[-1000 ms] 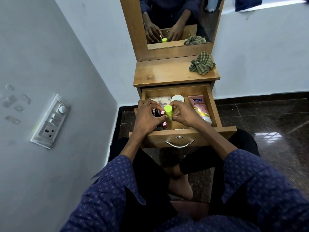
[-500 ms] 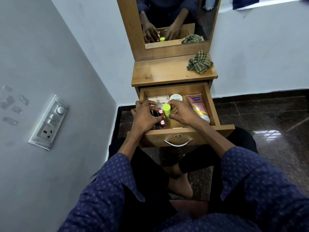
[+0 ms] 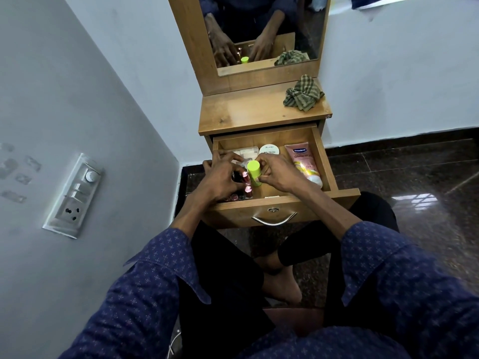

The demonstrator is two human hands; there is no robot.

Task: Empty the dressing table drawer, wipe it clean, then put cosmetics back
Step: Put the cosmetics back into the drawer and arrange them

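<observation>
Both hands are in the open drawer (image 3: 322, 161), as they were a second ago, and the lime bottle (image 3: 253, 172) stands upright between them at the drawer's middle, where it stood before. The right hand (image 3: 278, 174) has its fingers curled toward the bottle, fingertips touching its right side low down; whether it truly grips is hard to tell. The left hand (image 3: 220, 180) is curled over the small pink-capped bottles (image 3: 66, 191) at the drawer's 8 o'clock corner, fingers bent among them; I cannot tell if it holds one. Earlier its fingertips sat closer to the lime cap; now they lie a little lower and more to the left.

The round white jar (image 3: 269, 150) lies at 12 o'clock just behind the lime bottle, and the pink tube (image 3: 304, 161) lies along the drawer's right wall at 3 o'clock, both unmoved. The checked cloth (image 3: 303, 93) sits crumpled on the table top (image 3: 246, 112) at its 2 o'clock corner, below the mirror (image 3: 259, 29). The view has shifted slightly downward.
</observation>
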